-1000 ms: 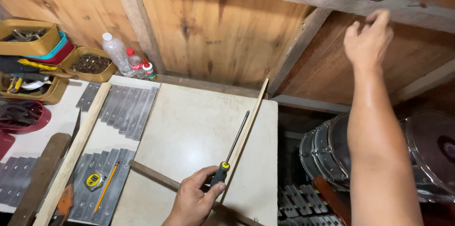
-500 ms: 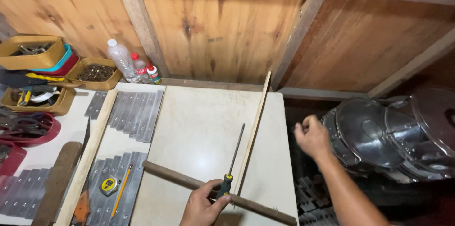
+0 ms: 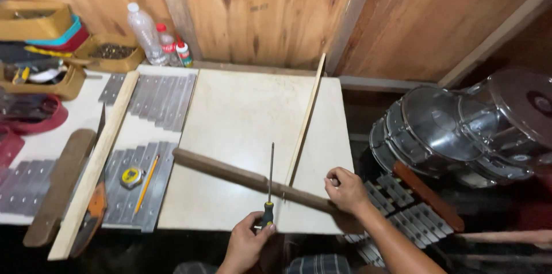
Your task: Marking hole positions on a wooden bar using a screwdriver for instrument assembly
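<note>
— What's in the left hand [image 3: 246, 243]?

— A long screwdriver with a black-and-yellow handle and thin steel shank [image 3: 269, 193]. The fingers are wrapped round the handle at the near edge of the pale, smooth-topped worktable [image 3: 241, 113], and the shank points away across a dark brown wooden bar [image 3: 253, 179] that lies slantwise on the top.

— And the right hand [image 3: 345, 189]?

— It rests on the bar's right end, fingers curled in. I can't tell whether they pinch something small or just press the wood down.

— How would that screwdriver handle?

— Light and stiff, I'd judge, and the handle looks grippy; that's the place to hold it, since the shank is thin and smooth. The bar looks solid and rigid, best steadied near an end as it is now.

— Anything you can't make out?

— The screwdriver's tip is too fine to read. A thin pale wooden strip [image 3: 306, 117] runs from the back wall down to the bar; whether they touch, I can't say. The bar's right end is under the hand, and the shiny metal drums [image 3: 454, 127] at the right sit half in shadow.
</note>
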